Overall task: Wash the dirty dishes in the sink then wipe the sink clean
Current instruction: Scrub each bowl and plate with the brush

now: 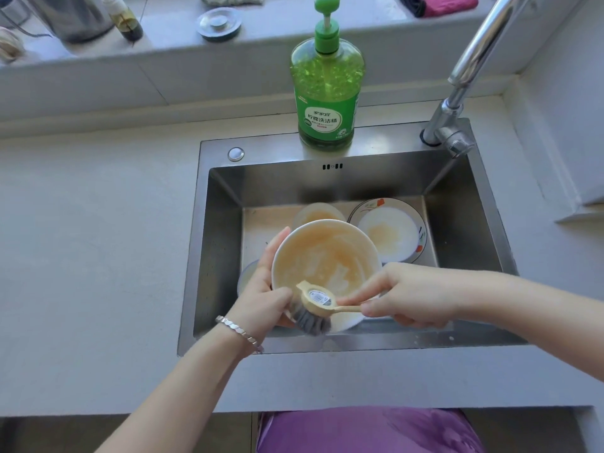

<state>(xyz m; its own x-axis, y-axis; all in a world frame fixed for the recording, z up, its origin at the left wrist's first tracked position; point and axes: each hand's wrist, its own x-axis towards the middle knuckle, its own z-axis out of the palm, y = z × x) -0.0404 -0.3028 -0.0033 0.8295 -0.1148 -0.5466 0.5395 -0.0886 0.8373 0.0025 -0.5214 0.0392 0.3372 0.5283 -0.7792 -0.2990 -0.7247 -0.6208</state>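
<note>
Over the steel sink [464,204], our left hand [266,289] gripped the smeared white bowl [323,263] by its rim, tilted towards us. Our right hand [411,294] closed on the dish brush [318,305], bristles at the bowl's lower edge. Behind lay one flowered plate [389,228] and one more bowl [317,213].

Two hands are showing: a left hand [261,291] at lower centre and a right hand [415,294] beside it. Four dishes are sitting in the frame's middle: a held bowl [323,259], a second bowl [318,214] behind it, a patterned plate [390,230] to the right, and a partly hidden dish [245,277] at the left. One brush [315,308] and one green soap bottle [327,89] are showing.
</note>
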